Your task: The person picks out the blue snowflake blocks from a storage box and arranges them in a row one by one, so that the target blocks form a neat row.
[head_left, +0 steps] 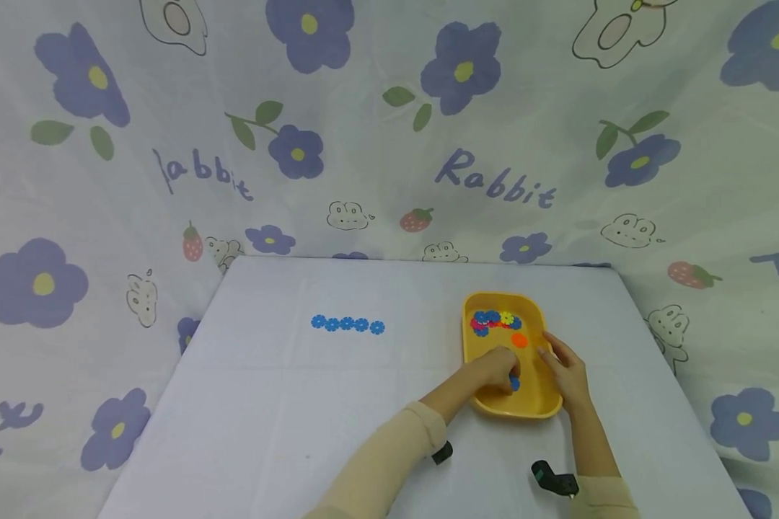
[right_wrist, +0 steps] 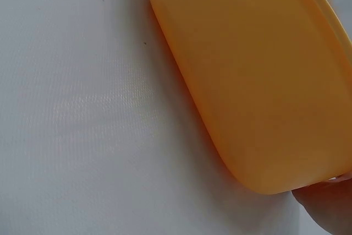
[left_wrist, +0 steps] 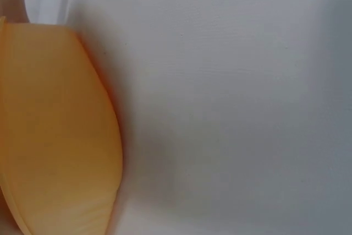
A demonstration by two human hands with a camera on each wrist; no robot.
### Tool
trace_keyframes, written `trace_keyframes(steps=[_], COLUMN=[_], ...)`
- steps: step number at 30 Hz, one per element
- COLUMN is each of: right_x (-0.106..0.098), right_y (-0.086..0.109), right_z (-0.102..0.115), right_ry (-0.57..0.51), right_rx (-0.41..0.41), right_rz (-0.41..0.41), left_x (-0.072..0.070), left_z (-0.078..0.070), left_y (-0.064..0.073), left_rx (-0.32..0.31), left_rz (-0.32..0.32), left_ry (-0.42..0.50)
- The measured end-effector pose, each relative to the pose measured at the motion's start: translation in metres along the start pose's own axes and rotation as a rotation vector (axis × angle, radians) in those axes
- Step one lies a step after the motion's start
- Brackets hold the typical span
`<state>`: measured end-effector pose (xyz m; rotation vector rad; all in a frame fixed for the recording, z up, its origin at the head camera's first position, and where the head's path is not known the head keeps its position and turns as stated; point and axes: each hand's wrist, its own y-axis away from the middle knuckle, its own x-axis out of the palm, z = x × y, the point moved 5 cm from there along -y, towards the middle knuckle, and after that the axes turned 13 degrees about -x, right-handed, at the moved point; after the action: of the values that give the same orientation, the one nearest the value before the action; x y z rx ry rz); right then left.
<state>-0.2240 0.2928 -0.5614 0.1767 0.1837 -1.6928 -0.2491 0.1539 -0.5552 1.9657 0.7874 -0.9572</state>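
A yellow tray (head_left: 532, 393) stands on the right of the white table, its outer wall filling much of both wrist views. My left hand (head_left: 497, 366) reaches down into it over the near left rim, fingers curled at a blue flower-shaped plastic disc (head_left: 515, 384); the hand partly hides the disc, and its fingertips seem to pinch it. On the tray's right side, my right hand (head_left: 568, 375) grips the rim. Several blue, pink and yellow discs (head_left: 493, 319) lie together at the tray's far end. Nearer is an orange disc (head_left: 519, 340).
Left of the tray, several blue flower-shaped discs (head_left: 347, 324) form a row on the white table (head_left: 285, 425). Black devices (head_left: 554, 479) show at both wrists. A patterned cloth (head_left: 376, 158) hangs behind the table.
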Motion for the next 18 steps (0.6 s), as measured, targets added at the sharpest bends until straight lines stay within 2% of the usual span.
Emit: trace_keyframes(steps=[6,9,14,18], right_x=[0.001,0.002,0.001,0.0], right_y=[0.0,0.001,0.001,0.0], right_z=[0.0,0.001,0.001,-0.001], right_ry=[-0.013,-0.019,-0.017,-0.007], right_rx=[-0.015,-0.029,-0.023,-0.027], right_rz=[-0.002,0.004,-0.005,-0.01], left_x=[-0.001,-0.007,-0.024,-0.038], left_z=[-0.003,-0.003,-0.002,0.005], left_y=[0.003,0.004,0.012,0.019], left_rx=[0.069,0.108,0.22,0.277], left_rz=[-0.048,-0.099,-0.171,-0.211], left_ry=[0.007,0.1,0.286,0.453])
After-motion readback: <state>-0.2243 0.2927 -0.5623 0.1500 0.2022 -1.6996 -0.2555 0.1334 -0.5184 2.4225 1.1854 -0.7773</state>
